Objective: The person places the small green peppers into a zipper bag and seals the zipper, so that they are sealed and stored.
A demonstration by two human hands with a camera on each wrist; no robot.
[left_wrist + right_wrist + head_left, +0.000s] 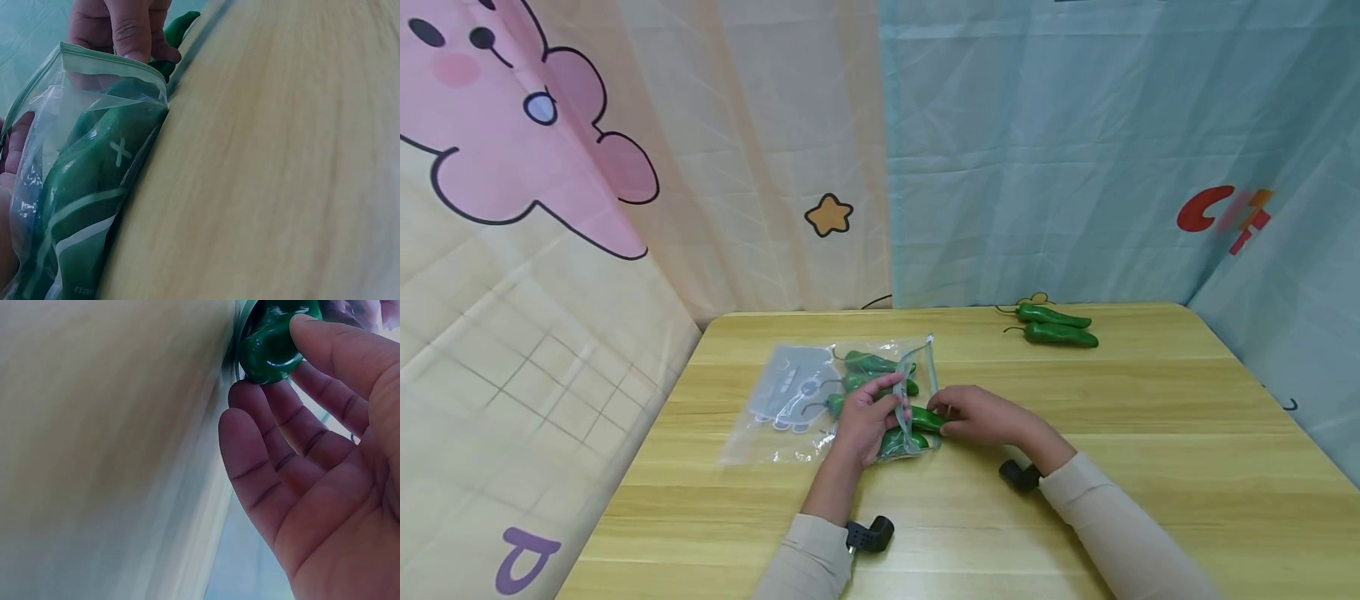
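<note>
A clear zip bag (752, 442) with printed artwork lies flat on the table, its mouth facing right. Several green peppers (867, 362) are inside it, stems to the left. My left hand (863, 421) grips the bag's upper layer at the mouth and lifts that edge away from the lower one. At the opening, my right hand (981, 414) holds one green pepper (927, 419) by its blunt end, most of it inside the bag. In the right wrist view the thumb lies on this pepper (272, 353), with fingertips along its other side.
Two more green peppers (1060, 335) lie side by side near the back edge of the wooden table (1075, 542). Printed cloth curtains (1037, 150) hang behind the table and at both sides.
</note>
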